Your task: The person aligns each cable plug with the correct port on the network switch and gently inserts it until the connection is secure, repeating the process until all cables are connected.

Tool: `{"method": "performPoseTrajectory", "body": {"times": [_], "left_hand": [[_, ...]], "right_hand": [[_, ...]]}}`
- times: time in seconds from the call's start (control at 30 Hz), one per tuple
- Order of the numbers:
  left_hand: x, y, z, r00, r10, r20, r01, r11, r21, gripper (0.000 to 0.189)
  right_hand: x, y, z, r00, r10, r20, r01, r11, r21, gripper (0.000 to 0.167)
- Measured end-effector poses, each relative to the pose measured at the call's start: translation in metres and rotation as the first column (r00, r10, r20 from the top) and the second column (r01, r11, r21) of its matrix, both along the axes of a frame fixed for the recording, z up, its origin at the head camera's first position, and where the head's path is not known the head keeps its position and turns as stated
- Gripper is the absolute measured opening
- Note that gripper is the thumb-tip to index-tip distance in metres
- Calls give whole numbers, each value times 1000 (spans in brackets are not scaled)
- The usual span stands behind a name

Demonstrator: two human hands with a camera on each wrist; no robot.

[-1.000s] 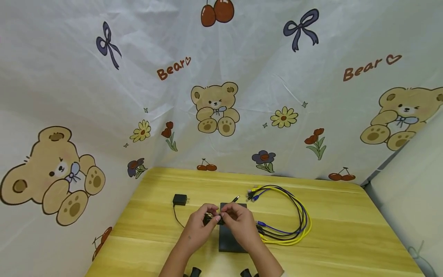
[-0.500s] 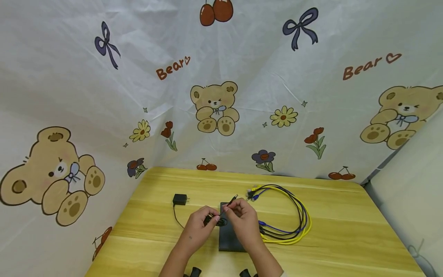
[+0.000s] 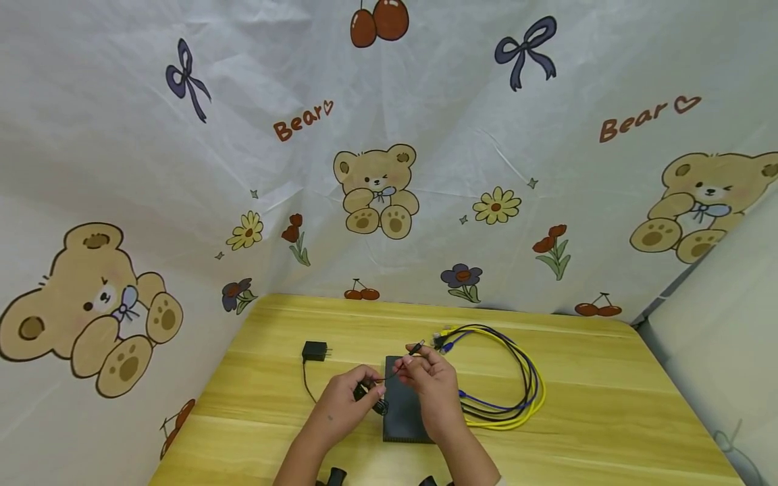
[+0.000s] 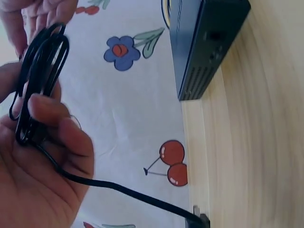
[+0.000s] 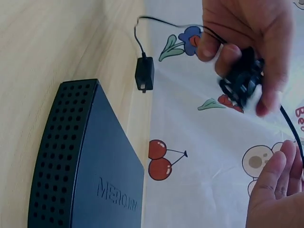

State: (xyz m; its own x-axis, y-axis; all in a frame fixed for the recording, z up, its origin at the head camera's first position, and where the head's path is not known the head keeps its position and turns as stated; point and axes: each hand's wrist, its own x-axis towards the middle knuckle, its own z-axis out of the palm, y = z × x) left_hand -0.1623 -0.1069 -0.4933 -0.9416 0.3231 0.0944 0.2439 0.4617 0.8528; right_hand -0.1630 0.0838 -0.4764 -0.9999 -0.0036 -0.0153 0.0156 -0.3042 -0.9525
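Observation:
My left hand (image 3: pixel 346 403) grips a coiled black power cable (image 4: pixel 42 71), its fingers curled round the loops. From the coil, one strand runs back to a black power adapter (image 3: pixel 315 351) lying on the table at the left, prongs pointing right. The other end stretches to my right hand (image 3: pixel 436 395), which pinches it between thumb and fingers just below the barrel plug (image 3: pixel 417 347). Both hands are raised over a flat black box marked MERCURY (image 5: pixel 111 166), partly hidden by the right hand in the head view. Its side with sockets (image 4: pixel 213 45) shows in the left wrist view.
Yellow, black and blue network cables (image 3: pixel 543 388) lie in a wide curve to the right of the box. A printed cloth (image 3: pixel 389 263) hangs behind the wooden table (image 3: pixel 608 391). Two dark objects (image 3: pixel 336 476) show at the bottom edge.
My right hand has moved away from the left, drawing the plug end out and to the right. The coil in my left hand has dropped slightly, and a stretch of cable now spans the hands.

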Motion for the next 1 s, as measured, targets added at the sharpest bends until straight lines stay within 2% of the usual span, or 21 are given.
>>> {"method": "performPoseTrajectory", "body": {"times": [0.13,0.27,0.37,0.5,0.8,1.0], "left_hand": [[-1,-6,0,999,-53,10,54,996,-70,3],[-1,-11,0,992,-99,73,106,988,-109,7],[-1,-13,-2,988,-100,119,117,982,-147,10],[-2,-15,-4,986,-95,137,118,977,-175,12],[-1,-18,-3,980,-108,167,140,972,-190,11],[-3,-26,-7,983,-56,175,98,965,-243,9]], "right_hand": [[1,1,-2,1000,12,2,-12,1000,20,41],[3,0,-5,999,49,12,-50,997,53,42],[3,-1,-7,997,81,17,-82,994,72,41],[3,0,-9,995,101,9,-101,990,100,38],[3,1,-8,997,76,-8,-74,986,151,38],[0,2,-15,998,66,3,-65,972,228,32]]}}
